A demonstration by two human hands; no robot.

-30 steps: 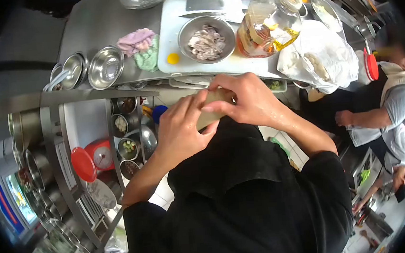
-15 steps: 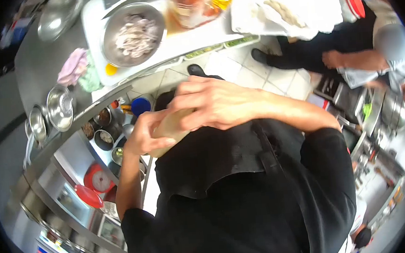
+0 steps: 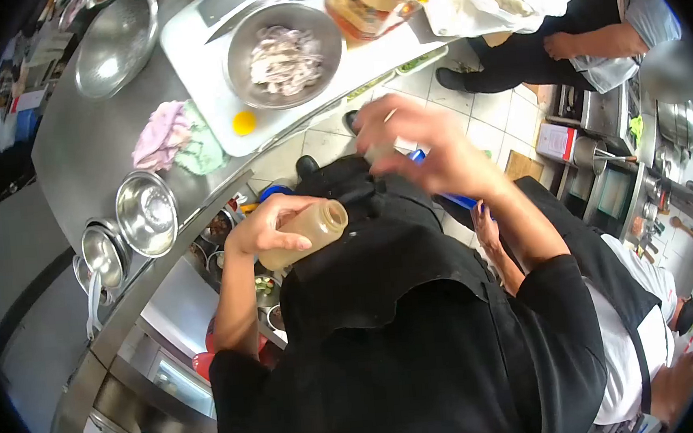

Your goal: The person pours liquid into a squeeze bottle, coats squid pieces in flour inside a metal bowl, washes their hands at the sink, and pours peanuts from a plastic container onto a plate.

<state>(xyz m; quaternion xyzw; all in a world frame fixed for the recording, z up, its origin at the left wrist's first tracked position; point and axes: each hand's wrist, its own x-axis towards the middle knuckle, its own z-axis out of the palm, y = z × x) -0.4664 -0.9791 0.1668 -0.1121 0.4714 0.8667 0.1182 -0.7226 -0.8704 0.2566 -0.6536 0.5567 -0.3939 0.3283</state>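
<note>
My left hand (image 3: 262, 227) is wrapped round a translucent squeeze bottle (image 3: 304, 240), tilted in front of my apron. The bottle's threaded mouth is uncovered and faces up to the right; a pale tan content shows through its wall. My right hand (image 3: 431, 149) is up and to the right of the bottle, apart from it and smeared by motion. Between its thumb and fingers is a pale translucent piece (image 3: 378, 155) that looks like the bottle cap. On the white cutting board (image 3: 213, 129) stand a steel bowl (image 3: 242, 82) of sliced pale pieces and a small yellow cap (image 3: 244, 123).
A knife (image 3: 235, 18), a bag of reddish sauce (image 3: 363, 12) and a white plastic bag (image 3: 500, 1) lie on the board. Cloths (image 3: 163, 136) and steel bowls (image 3: 147, 214) are on the counter at left. One co-worker (image 3: 593, 42) stands opposite; another (image 3: 630, 300) is close at my right.
My right hand has come off the bottle's top and moved up and right, baring the mouth. The left hand still holds the bottle. A co-worker has come into view at right.
</note>
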